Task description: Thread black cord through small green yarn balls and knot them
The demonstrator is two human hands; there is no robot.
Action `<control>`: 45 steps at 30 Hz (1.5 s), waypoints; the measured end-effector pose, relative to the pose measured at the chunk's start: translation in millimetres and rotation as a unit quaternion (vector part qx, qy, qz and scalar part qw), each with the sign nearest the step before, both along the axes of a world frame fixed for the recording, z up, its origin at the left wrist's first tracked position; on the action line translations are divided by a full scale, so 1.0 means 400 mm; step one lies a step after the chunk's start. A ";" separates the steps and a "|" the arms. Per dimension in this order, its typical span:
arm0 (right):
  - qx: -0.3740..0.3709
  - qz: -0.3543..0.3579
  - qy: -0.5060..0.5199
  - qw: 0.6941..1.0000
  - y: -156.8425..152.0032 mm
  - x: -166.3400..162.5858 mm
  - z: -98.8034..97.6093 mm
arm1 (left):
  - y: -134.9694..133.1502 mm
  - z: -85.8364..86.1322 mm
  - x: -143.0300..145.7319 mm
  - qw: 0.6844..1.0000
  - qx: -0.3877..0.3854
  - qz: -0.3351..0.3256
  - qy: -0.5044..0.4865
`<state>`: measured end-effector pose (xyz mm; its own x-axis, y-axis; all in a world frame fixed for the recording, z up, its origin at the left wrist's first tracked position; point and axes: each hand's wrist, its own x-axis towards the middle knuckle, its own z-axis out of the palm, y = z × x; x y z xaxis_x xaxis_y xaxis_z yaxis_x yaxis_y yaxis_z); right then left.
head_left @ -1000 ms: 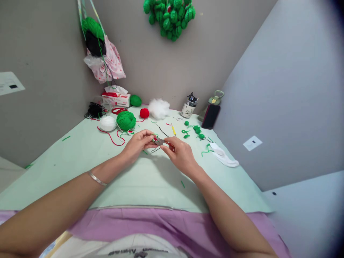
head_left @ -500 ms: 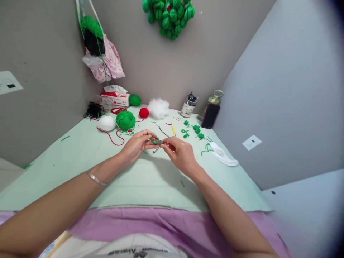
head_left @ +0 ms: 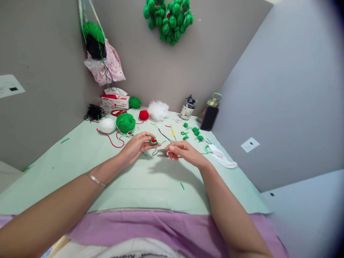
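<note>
A pale green table (head_left: 161, 186) fills the corner between grey walls, with a purple cloth (head_left: 161, 225) along its near edge. On the back wall hangs a cluster of green crochet pieces (head_left: 168, 18), and to its left a spotted bag (head_left: 104, 64) stuffed with green and black yarn. At the far side of the table lie a tissue box (head_left: 116, 101), a tuft of white stuffing (head_left: 158, 110), a large green yarn ball (head_left: 125, 122), a white yarn ball (head_left: 107, 125) just beside it and a red yarn ball (head_left: 143, 115). A dark phone (head_left: 209, 118) leans at the right wall near a jar (head_left: 187, 111). The left hand (head_left: 137, 145) is raised just above the middle of the table, its fingers closed on a small green and red crochet piece (head_left: 153, 141), pinched between thumb and fingertips. The right hand (head_left: 185, 152) sits low over the table just beside it, fingers curled around a small red-handled tool (head_left: 172, 155), too blurred to name. A black thread (head_left: 163, 135) trails on the table between the two hands
</note>
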<state>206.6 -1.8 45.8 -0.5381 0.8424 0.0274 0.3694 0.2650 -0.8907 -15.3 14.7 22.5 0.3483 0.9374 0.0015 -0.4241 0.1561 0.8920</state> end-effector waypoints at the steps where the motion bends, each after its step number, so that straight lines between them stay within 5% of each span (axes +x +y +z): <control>1: 0.016 0.013 -0.030 0.999 -0.001 0.001 -0.001 | 0.002 -0.004 -0.001 1.000 -0.001 0.001 0.000; 5: 0.117 -0.075 -0.113 0.984 0.010 -0.009 -0.027 | 0.015 -0.015 -0.009 1.000 0.005 -0.004 0.010; 10: 0.145 -0.115 -0.214 0.959 0.047 -0.024 -0.009 | 0.034 0.004 -0.036 0.997 0.034 0.053 0.035; 17: 0.215 -0.149 -0.451 0.853 0.220 -0.115 0.022 | 0.056 0.011 -0.067 0.979 0.074 0.134 0.133; 25: 0.189 -0.185 -0.455 0.850 0.356 -0.203 -0.065 | 0.091 -0.004 -0.090 0.954 0.152 0.198 0.166; 29: 0.169 -0.200 -0.404 0.876 0.360 -0.199 -0.067 | 0.107 -0.007 -0.135 0.924 0.233 0.126 0.275; 37: 0.088 -0.166 -0.165 0.968 0.224 -0.122 -0.011 | 0.145 0.011 -0.247 0.761 0.264 0.204 0.556; 39: 0.033 -0.158 -0.003 0.987 0.165 -0.093 0.009 | 0.148 0.001 -0.245 0.732 0.256 0.184 0.604; 42: -0.063 -0.135 0.212 0.966 0.095 -0.053 0.027 | 0.154 -0.035 -0.227 0.681 0.282 0.154 0.658; 45: -0.081 -0.137 0.256 0.954 0.064 -0.035 0.015 | 0.161 -0.070 -0.213 0.656 0.296 0.137 0.680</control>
